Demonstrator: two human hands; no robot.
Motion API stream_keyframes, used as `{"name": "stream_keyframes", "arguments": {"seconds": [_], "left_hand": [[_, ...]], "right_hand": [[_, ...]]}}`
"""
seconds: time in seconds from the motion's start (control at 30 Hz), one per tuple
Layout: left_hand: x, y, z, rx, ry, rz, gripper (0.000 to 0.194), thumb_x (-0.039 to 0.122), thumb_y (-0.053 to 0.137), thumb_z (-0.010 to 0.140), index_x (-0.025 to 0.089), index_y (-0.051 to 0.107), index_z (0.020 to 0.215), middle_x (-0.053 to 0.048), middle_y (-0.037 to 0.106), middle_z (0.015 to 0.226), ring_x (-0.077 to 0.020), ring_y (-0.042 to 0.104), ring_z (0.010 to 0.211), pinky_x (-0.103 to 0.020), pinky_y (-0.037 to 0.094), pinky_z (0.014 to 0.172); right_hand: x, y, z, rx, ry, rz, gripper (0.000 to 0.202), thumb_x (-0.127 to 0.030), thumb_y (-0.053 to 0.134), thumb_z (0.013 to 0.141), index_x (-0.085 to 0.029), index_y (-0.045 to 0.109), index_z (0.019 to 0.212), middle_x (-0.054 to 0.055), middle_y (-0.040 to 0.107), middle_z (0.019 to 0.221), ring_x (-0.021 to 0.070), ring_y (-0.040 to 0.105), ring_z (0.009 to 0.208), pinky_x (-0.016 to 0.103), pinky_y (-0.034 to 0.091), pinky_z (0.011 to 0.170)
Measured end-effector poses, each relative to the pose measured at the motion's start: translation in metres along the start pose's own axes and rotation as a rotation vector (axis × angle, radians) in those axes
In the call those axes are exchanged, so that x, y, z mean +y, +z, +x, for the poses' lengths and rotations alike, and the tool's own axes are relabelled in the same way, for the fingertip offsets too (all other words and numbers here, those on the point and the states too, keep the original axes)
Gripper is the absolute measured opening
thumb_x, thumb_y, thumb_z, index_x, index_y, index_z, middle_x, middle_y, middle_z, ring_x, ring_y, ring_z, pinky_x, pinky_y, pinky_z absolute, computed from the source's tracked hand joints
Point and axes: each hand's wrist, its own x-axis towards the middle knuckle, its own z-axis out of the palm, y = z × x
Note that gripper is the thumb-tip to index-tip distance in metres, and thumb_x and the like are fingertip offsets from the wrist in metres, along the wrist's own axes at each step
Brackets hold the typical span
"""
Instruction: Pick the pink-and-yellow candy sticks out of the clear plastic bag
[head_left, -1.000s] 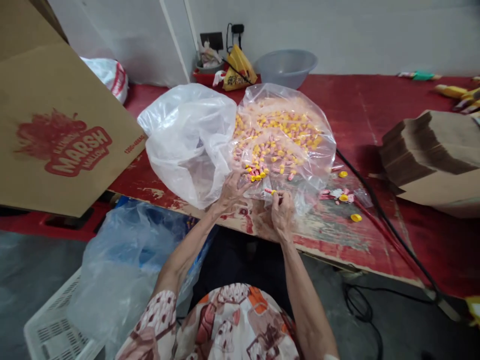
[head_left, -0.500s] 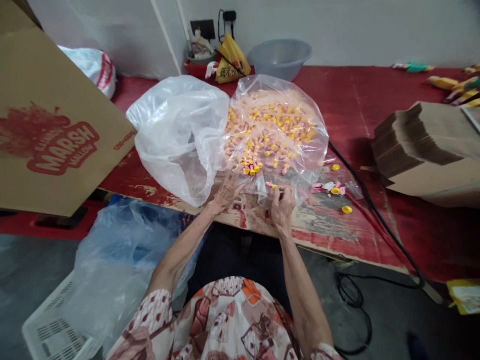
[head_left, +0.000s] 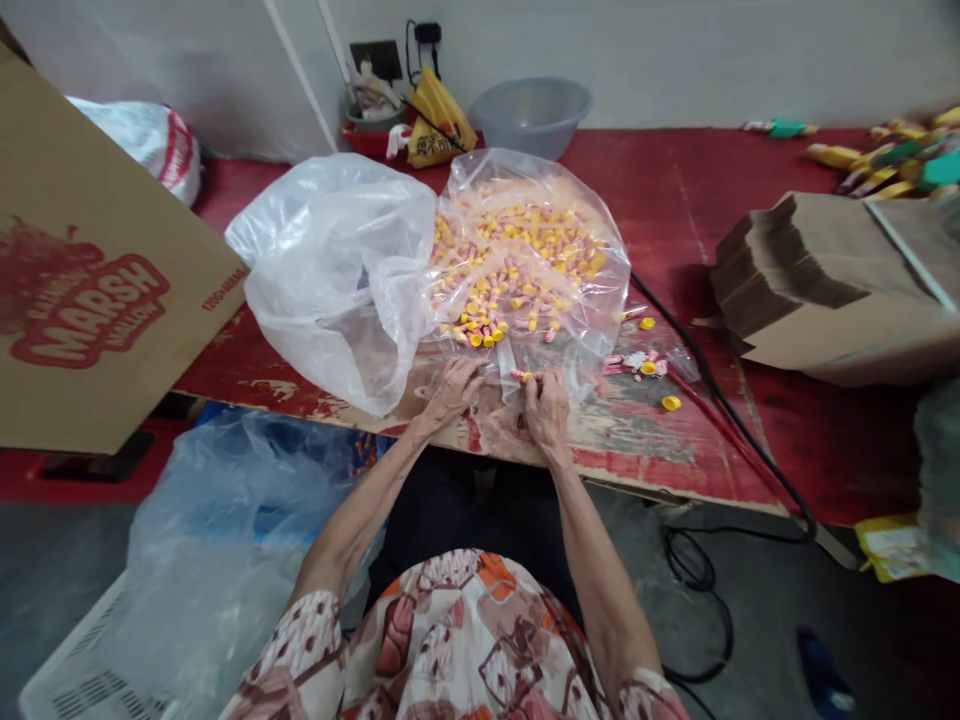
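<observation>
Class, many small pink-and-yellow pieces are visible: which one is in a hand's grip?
The piece pinched by the right hand, its pink end pointing left; the others in view lie in or around the clear bag.

Far left, the carton [head_left: 112,240] shouts MARSH MALLOW in red, smaller print ending in BAG! Upper centre, the yellow bag [head_left: 437,115] carries dark characters; upper left, the white sack [head_left: 135,135] red lettering: both too blurred!
</observation>
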Motion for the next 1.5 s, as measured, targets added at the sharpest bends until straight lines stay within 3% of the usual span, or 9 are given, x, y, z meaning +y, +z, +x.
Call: {"name": "stream_keyframes", "arguments": {"seconds": [0.2,0.4,0.6,0.8,0.97,1.07,1.2,1.33,1.5], "left_hand": [[0.002,-0.018,0.001,-0.021,0.009,-0.331,0.035,0.036,0.061,0.113,0.023,0.075,0.142,-0.009,0.075,0.128,-0.0213,0.073,0.112,-0.035,0.061,0.102],[0.022,-0.022,-0.002,-0.147,0.032,-0.388,0.039,0.05,0.059,0.115,0.021,0.076,0.135,-0.007,0.075,0.117,-0.0193,0.071,0.101,-0.031,0.06,0.091],[0.028,-0.026,-0.007,-0.051,0.006,-0.181,0.027,0.042,0.056,0.116,0.019,0.07,0.122,-0.008,0.073,0.113,-0.0211,0.071,0.099,-0.033,0.06,0.091],[0.049,-0.018,-0.002,-0.297,0.111,0.279,0.014,0.014,0.05,0.109,0.017,0.063,0.116,-0.015,0.067,0.123,-0.0288,0.07,0.109,-0.037,0.059,0.09],[0.046,-0.021,0.026,-0.441,0.129,0.184,0.014,0.014,0.058,0.099,0.019,0.064,0.112,-0.014,0.066,0.124,-0.0276,0.069,0.104,-0.038,0.059,0.089],[0.036,-0.024,0.03,-0.356,0.033,-0.011,0.029,0.016,0.06,0.095,0.02,0.063,0.124,-0.008,0.069,0.118,-0.0234,0.068,0.099,-0.037,0.061,0.094],[0.034,-0.011,0.015,-0.195,0.039,-0.057,0.054,0.012,0.057,0.091,0.019,0.057,0.145,-0.013,0.069,0.136,-0.0266,0.068,0.119,-0.039,0.059,0.105],[0.037,-0.002,0.008,-0.266,0.087,-0.069,0.051,0.012,0.058,0.092,0.018,0.059,0.143,-0.015,0.069,0.136,-0.0273,0.07,0.117,-0.041,0.058,0.105],[0.036,-0.004,0.008,-0.135,-0.173,-0.21,0.041,0.03,0.06,0.106,0.019,0.057,0.145,-0.007,0.073,0.115,-0.0201,0.069,0.088,-0.035,0.06,0.089]], "right_hand": [[-0.004,-0.015,0.005,-0.09,0.113,0.249,0.036,-0.058,0.054,0.1,-0.024,0.062,0.089,0.002,0.065,0.087,0.0201,0.061,0.08,0.035,0.053,0.085],[-0.015,-0.006,-0.006,-0.292,0.102,0.385,0.043,-0.065,0.059,0.102,-0.025,0.066,0.089,0.003,0.067,0.09,0.0192,0.062,0.079,0.034,0.054,0.082],[-0.016,0.0,-0.014,-0.319,-0.069,0.251,0.039,-0.057,0.057,0.107,-0.025,0.069,0.087,0.007,0.072,0.1,0.0229,0.067,0.09,0.035,0.055,0.083],[0.005,-0.012,-0.017,-0.214,-0.086,0.075,0.033,-0.045,0.053,0.11,-0.024,0.074,0.095,0.01,0.074,0.102,0.0251,0.068,0.096,0.039,0.056,0.093],[0.014,-0.019,-0.016,-0.096,-0.02,0.03,0.037,-0.05,0.051,0.11,-0.023,0.073,0.095,0.008,0.074,0.098,0.024,0.066,0.088,0.038,0.055,0.089],[0.014,-0.019,-0.018,-0.116,-0.065,0.03,0.038,-0.049,0.05,0.111,-0.024,0.071,0.093,0.007,0.072,0.096,0.0239,0.066,0.09,0.036,0.055,0.087],[0.014,-0.017,-0.019,-0.116,-0.104,0.053,0.036,-0.046,0.049,0.113,-0.024,0.071,0.095,0.008,0.071,0.097,0.0237,0.066,0.093,0.036,0.055,0.089],[0.017,-0.017,-0.019,-0.112,-0.106,0.029,0.034,-0.045,0.049,0.113,-0.024,0.069,0.095,0.008,0.071,0.097,0.0232,0.066,0.092,0.036,0.055,0.09],[0.021,-0.015,-0.022,-0.073,-0.088,0.044,0.029,-0.043,0.05,0.11,-0.024,0.071,0.106,0.009,0.074,0.102,0.0245,0.069,0.092,0.038,0.058,0.089]]}}
